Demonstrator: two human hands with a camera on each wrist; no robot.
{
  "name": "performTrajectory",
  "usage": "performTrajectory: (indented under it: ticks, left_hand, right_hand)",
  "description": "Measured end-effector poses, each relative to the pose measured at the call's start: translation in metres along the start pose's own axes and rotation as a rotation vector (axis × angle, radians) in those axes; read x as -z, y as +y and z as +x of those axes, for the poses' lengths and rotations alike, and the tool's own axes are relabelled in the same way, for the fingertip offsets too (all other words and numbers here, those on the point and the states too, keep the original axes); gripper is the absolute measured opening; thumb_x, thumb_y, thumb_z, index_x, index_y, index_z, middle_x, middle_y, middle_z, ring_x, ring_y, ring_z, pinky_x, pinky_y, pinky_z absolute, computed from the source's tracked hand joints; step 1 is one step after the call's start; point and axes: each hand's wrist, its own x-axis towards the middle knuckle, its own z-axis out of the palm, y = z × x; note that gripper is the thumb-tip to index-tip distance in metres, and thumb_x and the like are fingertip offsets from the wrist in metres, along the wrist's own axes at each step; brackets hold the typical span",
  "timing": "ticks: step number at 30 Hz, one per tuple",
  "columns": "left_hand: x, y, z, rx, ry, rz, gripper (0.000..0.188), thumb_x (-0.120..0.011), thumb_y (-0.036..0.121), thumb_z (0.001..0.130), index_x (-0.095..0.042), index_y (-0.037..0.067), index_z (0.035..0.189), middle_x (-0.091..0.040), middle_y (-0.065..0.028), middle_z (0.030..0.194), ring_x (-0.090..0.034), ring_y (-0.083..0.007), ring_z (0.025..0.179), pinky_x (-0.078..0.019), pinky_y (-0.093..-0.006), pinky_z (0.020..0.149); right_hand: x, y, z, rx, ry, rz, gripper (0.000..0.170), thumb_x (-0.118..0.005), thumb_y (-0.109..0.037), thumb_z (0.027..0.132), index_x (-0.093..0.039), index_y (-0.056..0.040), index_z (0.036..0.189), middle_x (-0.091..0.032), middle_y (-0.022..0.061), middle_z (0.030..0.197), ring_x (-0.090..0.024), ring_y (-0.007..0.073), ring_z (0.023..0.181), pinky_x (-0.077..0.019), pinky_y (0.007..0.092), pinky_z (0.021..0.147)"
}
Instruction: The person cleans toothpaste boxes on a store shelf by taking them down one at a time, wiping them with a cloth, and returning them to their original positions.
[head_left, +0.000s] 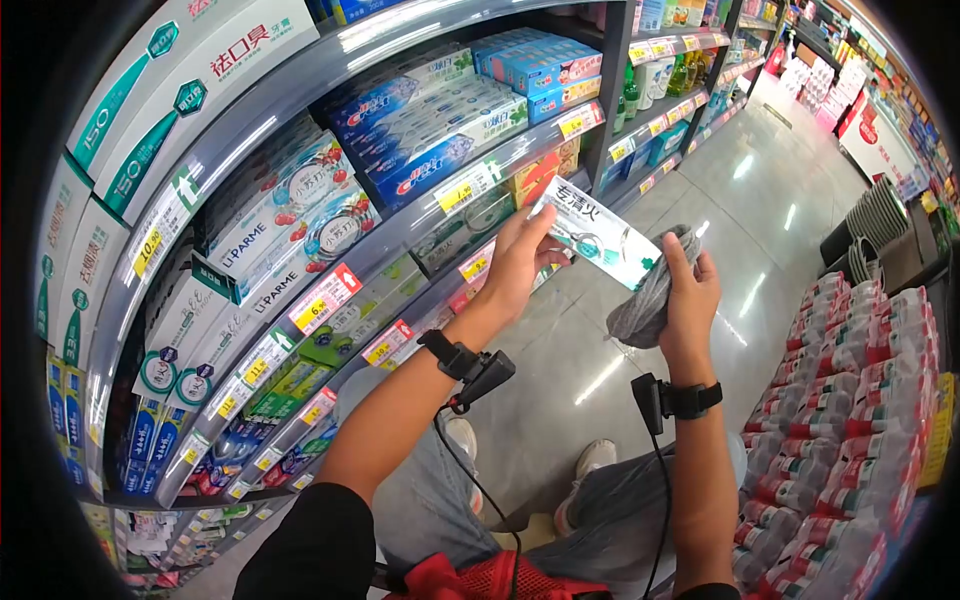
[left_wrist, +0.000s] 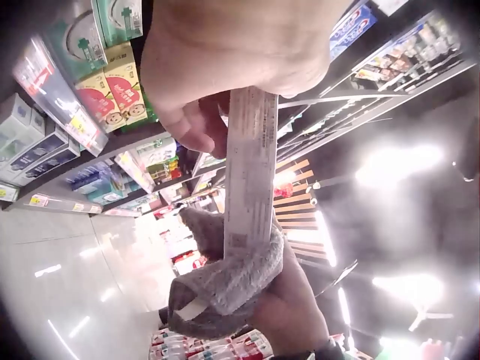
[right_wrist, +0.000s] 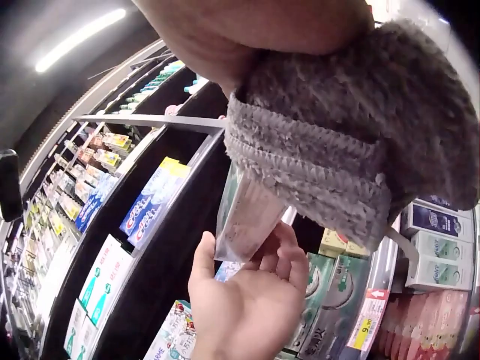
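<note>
Left hand's (head_left: 520, 262) fingers pinch the box (head_left: 600, 236), right hand's (head_left: 692, 308) grip the fuzzy cloth (head_left: 640, 316). Box looks light, stiffish, dentable: hold its edges. Cloth's probably squishy, grab anywhere.

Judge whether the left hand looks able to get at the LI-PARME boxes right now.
Probably not without letting go: the left hand grips the white box, though the LI-PARME boxes look unobstructed.
</note>
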Motion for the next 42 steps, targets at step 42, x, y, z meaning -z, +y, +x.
performTrajectory:
  ticks: [42]
  left_hand:
    - [0.046, 0.039, -0.046, -0.51, 0.256, 1.805, 0.043, -0.084, 0.022, 0.078, -0.065, 0.002, 0.111, -0.07, -0.0195, 0.096, -0.066, -0.0392, 0.09, -0.0516, -0.0452, 0.079]
  right_hand:
    - [0.046, -0.021, 0.064, -0.01, 0.227, 0.18, 0.04, -0.069, -0.032, 0.097, -0.062, 0.0033, 0.114, -0.068, 0.0063, 0.097, -0.064, 0.0135, 0.085, -0.0507, 0.0299, 0.075]
